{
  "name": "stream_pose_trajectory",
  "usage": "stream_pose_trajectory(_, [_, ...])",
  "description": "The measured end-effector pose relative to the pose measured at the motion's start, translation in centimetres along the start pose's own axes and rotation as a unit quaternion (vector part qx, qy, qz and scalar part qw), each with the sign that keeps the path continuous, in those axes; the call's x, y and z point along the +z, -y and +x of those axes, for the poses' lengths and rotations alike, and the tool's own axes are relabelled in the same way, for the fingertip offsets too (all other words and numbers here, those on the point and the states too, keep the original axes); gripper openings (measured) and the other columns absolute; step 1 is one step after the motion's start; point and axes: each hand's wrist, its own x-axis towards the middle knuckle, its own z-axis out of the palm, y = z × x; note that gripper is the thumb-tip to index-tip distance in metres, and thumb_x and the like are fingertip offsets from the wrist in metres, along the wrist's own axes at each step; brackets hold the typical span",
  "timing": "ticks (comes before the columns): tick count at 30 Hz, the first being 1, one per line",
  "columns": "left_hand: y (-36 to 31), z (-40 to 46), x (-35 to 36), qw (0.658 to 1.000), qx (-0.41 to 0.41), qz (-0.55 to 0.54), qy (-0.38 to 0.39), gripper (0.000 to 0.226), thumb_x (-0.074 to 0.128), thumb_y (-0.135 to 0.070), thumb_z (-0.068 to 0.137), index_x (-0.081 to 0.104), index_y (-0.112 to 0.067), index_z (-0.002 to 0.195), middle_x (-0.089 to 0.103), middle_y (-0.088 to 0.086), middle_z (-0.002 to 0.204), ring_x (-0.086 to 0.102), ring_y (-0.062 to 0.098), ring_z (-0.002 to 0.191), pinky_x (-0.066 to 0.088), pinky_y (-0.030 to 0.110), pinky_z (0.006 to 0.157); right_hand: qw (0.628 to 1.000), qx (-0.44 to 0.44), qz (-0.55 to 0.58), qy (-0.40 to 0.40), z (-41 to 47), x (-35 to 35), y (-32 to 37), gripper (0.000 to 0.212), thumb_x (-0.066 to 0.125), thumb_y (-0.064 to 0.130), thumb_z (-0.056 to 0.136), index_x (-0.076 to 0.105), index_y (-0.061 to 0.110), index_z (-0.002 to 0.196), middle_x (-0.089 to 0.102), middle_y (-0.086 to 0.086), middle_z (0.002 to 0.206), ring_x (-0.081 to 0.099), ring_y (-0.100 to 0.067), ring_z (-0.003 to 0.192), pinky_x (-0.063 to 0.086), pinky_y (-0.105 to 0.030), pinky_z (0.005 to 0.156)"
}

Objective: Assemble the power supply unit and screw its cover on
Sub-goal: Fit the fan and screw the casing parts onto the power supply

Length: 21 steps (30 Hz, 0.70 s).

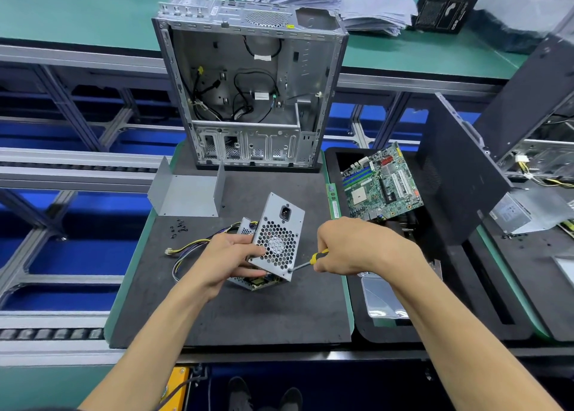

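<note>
Fingers of the left hand (231,257) wrap the PSU (275,239), tilted above the mat (248,314); the right hand (348,246) grips a screwdriver (310,260), tip at its lower corner. Stiff, weighty, sharp-edged, it is probably best held by its sides. Beyond the fingers lie screws (179,225), a cover (186,190) and a case (251,84); cables (192,246) trail leftward.

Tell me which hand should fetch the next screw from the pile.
Probably the left hand: the screws lie on its side, though it must release the power supply. The right hand holds the screwdriver.
</note>
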Motion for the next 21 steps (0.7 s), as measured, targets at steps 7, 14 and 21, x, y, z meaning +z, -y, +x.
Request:
stream_pose_trajectory(7, [-0.1, -0.1, 0.1, 1.000, -0.002, 0.010, 0.008, 0.017, 0.066, 0.001, 0.090, 0.077, -0.002, 0.103, 0.079, 0.009, 0.099, 0.072, 0.014, 0.068, 0.064, 0.038, 0.075, 1.000, -0.007, 0.007, 0.016, -0.1, -0.4, 0.3, 0.030, 0.067, 0.039, 0.095, 0.068, 0.012, 0.106, 0.047, 0.005, 0.069, 0.056, -0.026, 0.086, 0.045, -0.031, 0.074])
stream_pose_trajectory(14, [-0.2, -0.2, 0.4, 1.000, -0.008, 0.016, 0.004, 0.017, 0.066, 0.001, 0.091, 0.076, -0.001, 0.105, 0.078, 0.012, 0.101, 0.073, 0.015, 0.071, 0.064, 0.035, 0.073, 0.997, 0.002, 0.018, 0.071, -0.1, -0.3, -0.2, 0.026, 0.064, 0.025, 0.096, 0.075, 0.002, 0.100, 0.078, -0.012, 0.091, 0.056, -0.021, 0.066, 0.046, -0.024, 0.056])
stream_pose_trajectory(21, [0.2, -0.3, 0.9, 1.000, -0.002, 0.010, -0.016, 0.012, 0.067, 0.001, 0.091, 0.076, 0.000, 0.099, 0.078, 0.016, 0.100, 0.075, 0.020, 0.077, 0.064, 0.033, 0.068, 0.994, 0.019, 0.087, 0.060, 0.0, 0.2, -1.7, 0.034, 0.063, 0.039, 0.095, 0.077, 0.008, 0.096, 0.065, 0.002, 0.065, 0.056, -0.020, 0.066, 0.043, -0.025, 0.057])
